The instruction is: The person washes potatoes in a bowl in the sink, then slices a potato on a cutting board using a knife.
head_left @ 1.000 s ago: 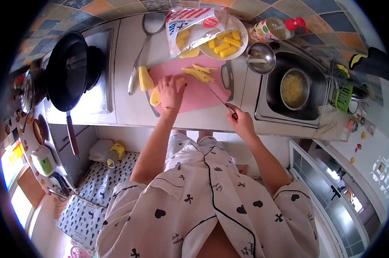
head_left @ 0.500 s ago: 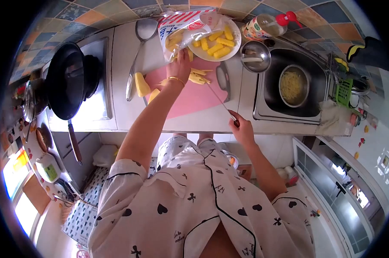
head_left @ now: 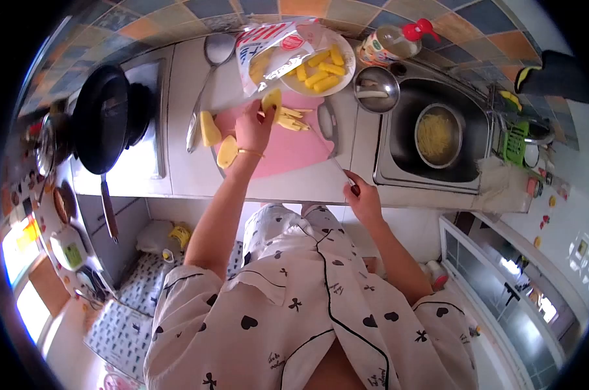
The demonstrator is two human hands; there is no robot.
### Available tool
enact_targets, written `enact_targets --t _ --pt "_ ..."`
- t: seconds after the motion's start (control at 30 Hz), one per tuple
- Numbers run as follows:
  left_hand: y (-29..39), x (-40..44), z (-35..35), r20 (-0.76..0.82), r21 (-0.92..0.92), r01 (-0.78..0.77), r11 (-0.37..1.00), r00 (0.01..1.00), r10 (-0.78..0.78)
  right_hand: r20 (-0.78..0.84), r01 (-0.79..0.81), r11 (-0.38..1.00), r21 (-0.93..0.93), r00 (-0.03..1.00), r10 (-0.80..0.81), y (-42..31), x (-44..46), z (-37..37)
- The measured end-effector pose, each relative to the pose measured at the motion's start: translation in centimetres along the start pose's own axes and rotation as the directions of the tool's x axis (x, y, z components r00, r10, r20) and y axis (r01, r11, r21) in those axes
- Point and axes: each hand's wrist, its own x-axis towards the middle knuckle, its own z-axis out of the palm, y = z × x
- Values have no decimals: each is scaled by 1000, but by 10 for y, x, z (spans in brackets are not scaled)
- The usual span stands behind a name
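Observation:
My left hand (head_left: 253,129) is closed on a flat yellow potato slice (head_left: 271,99), held over the pink cutting board (head_left: 294,151). Just right of it lie cut potato sticks (head_left: 293,119). Beside my left wrist rests a larger potato piece (head_left: 227,152), and another potato chunk (head_left: 209,129) sits at the board's left edge. My right hand (head_left: 364,200) grips the handle of a knife (head_left: 336,161) near the counter's front edge. The blade points up and left toward the sticks and is thin and hard to make out.
Behind the board stand a plastic food bag (head_left: 252,62) and a white plate (head_left: 348,73) of yellow strips. A steel bowl (head_left: 377,89), a bottle (head_left: 388,45) and a sink (head_left: 398,153) holding a pot (head_left: 439,136) are to the right. A ladle (head_left: 203,97) and black pan (head_left: 100,120) lie left.
My left hand has moved down and left from beside the bag and now holds up a potato slice. The larger potato piece by my wrist is more exposed. My right hand keeps the knife low.

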Motion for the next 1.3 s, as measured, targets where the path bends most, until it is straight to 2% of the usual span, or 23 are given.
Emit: enact_targets --t 0.03,0.07,0.1,0.2,0.3,0.33,0.43,0.53,0.63,0.73,0.83,0.93,1.03,1.13,1.23,1.27,1.3 --pt "-3 -16 -1 78 -243 141 960 989 -125 9 19 1000 -9 1000 -19 0 2 -2" --pt "-10 -33 3 177 -461 278 842 959 -220 17 39 999 -17 999 -39 0 6 -4" --pt "-18 -48 10 293 -637 403 657 915 -277 35 56 998 -17 998 -56 0 10 -6" --pt "-40 -90 39 355 -846 451 284 874 -331 85 65 996 -58 995 -60 -9 18 -11" --pt "-63 -115 59 332 -798 466 384 870 -365 133 122 987 -103 985 -108 -17 26 -10" --pt "-71 -118 63 387 -768 528 363 833 -394 157 123 985 -120 982 -104 -20 29 -10" --pt "-44 -119 36 368 -551 632 545 770 -520 210 129 977 -172 973 -92 -30 34 -5" --pt "-62 -124 41 204 -384 499 776 866 -456 239 155 963 -220 966 -101 -38 44 1" --pt "-61 -125 35 -93 -259 280 924 945 -312 246 154 964 -216 964 -99 -41 55 9" --pt "-55 -121 33 -192 -226 197 954 951 -242 239 122 971 -204 968 -71 -37 56 14" --pt "-52 -111 41 -185 -123 129 984 971 -151 238 90 976 -199 970 -41 -41 53 12" --pt "-43 -107 42 -233 79 50 996 972 -30 230 118 977 -180 970 -75 -39 52 10" --pt "-33 -100 43 -122 48 223 974 969 -216 212 135 980 -147 972 -102 -35 49 10" --pt "-38 -98 45 -124 -46 243 969 961 -247 203 112 984 -137 976 -83 -35 49 5" --pt "-30 -102 30 -71 -351 227 909 961 -267 200 129 982 -140 975 -99 -32 45 -4" --pt "-21 -105 22 -156 -320 144 936 967 -202 198 144 980 -140 974 -114 -31 45 -7" --pt "-18 -108 20 -204 -201 88 976 970 -129 197 161 977 -136 971 -133 -31 48 -7"
